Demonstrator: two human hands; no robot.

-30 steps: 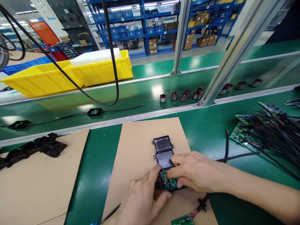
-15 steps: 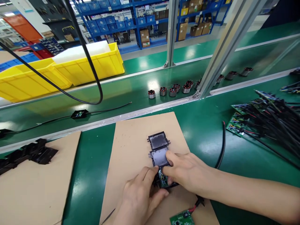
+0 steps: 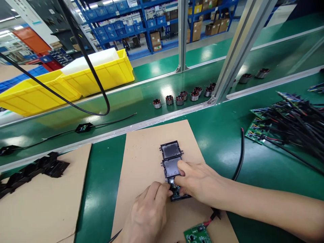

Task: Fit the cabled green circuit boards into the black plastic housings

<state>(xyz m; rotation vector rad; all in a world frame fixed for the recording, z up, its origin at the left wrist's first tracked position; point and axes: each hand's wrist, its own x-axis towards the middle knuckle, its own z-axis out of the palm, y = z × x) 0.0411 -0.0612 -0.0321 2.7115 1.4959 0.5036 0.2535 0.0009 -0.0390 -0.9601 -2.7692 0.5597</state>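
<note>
A black plastic case (image 3: 172, 167) in several joined sections lies on a cardboard sheet (image 3: 144, 153). Its nearest section holds a small circuit board (image 3: 175, 188), partly covered by fingers. My right hand (image 3: 196, 179) reaches in from the right, thumb and fingers closed over this board and the section's right side. At the section's left edge, my left hand (image 3: 152, 202) has its fingers bent together in a pinch; what is between the fingertips is hidden. A thin black cable (image 3: 115, 235) shows below the left hand. Nearer me lies a second green circuit board (image 3: 196, 233) with red and black wires.
Several circuit boards with black cables (image 3: 291, 125) are piled at right, near a thick black cable (image 3: 242, 152). Black case parts (image 3: 54, 167) lie on the left cardboard. Beyond the metal rail are motor stators (image 3: 169, 100), yellow bins (image 3: 98, 74) and an upright post (image 3: 238, 50).
My left hand has shifted slightly down and left, its thumb now drawn in toward the fingers. More of the nearest case section shows. The right hand stays on the board.
</note>
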